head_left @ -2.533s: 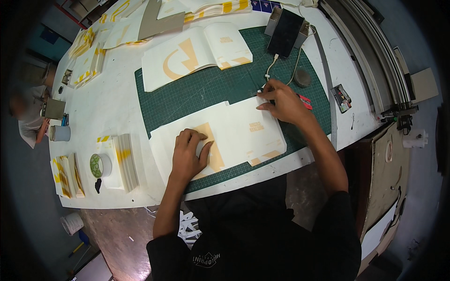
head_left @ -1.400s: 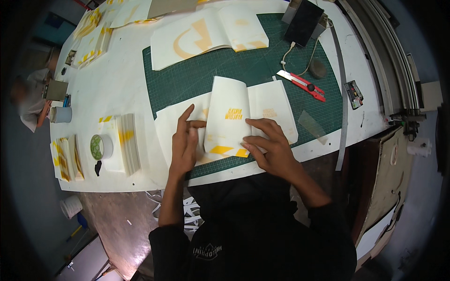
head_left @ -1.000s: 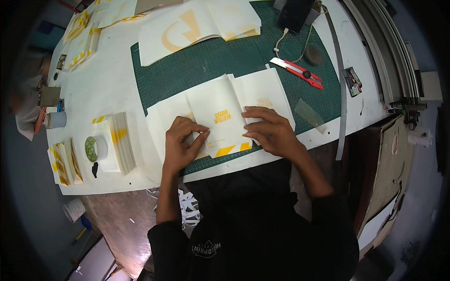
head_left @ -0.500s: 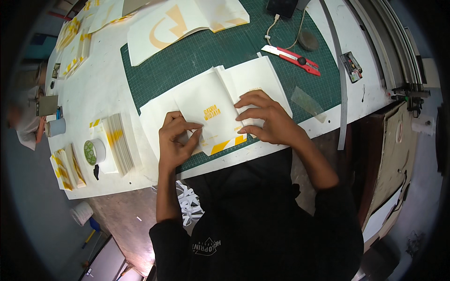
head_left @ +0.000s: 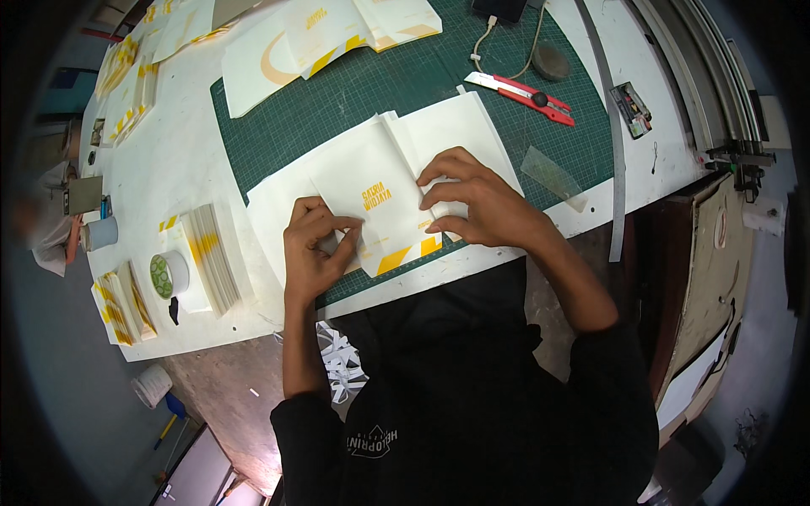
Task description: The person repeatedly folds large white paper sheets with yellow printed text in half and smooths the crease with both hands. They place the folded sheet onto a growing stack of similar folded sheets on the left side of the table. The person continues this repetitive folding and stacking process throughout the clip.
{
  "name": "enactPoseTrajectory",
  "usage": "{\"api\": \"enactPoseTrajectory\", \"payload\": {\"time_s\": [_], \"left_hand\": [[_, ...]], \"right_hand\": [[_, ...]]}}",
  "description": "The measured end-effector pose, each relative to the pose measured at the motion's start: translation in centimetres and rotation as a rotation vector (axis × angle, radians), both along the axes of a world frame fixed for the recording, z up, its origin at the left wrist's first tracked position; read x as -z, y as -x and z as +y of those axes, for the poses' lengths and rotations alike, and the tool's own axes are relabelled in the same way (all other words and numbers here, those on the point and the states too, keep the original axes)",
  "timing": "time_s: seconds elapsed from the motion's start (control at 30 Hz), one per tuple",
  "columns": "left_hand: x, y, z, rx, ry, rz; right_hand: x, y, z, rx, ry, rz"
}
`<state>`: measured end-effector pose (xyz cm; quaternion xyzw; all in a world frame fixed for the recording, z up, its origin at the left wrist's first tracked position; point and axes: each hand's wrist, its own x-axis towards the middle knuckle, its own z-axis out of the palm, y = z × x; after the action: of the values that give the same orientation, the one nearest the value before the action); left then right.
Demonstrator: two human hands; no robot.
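Note:
A white printed paper sheet with yellow print and a striped lower edge lies partly folded on the green cutting mat, close to the table's front edge. My left hand pinches the left edge of its middle panel between thumb and index finger. Curled round the panel's right edge, my right hand has its fingertips and thumb on the paper near a raised fold. Beyond it, more printed sheets lie on the far part of the mat.
A red utility knife with its blade out lies on the mat's far right, near a cable. A steel ruler strip runs along the right. Left are a tape roll and a stack of folded sheets.
On the far sheets, a panel with yellow print and stripes now covers the arrow pattern seen earlier. Both hands keep nearly the same hold on the near sheet; the view has shifted slightly.

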<state>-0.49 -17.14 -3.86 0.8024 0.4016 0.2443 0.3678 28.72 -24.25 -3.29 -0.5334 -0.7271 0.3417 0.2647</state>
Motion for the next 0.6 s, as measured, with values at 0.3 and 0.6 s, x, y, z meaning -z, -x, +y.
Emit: {"api": "enactPoseTrajectory", "payload": {"time_s": [0.3, 0.6], "left_hand": [[-0.40, -0.23, -0.12, -0.002, 0.016, 0.009], [-0.21, -0.19, -0.13, -0.001, 0.003, 0.017]], "right_hand": [[-0.18, 0.00, -0.05, -0.013, 0.007, -0.046], [0.00, -0.07, -0.03, -0.034, 0.013, -0.051]]}}
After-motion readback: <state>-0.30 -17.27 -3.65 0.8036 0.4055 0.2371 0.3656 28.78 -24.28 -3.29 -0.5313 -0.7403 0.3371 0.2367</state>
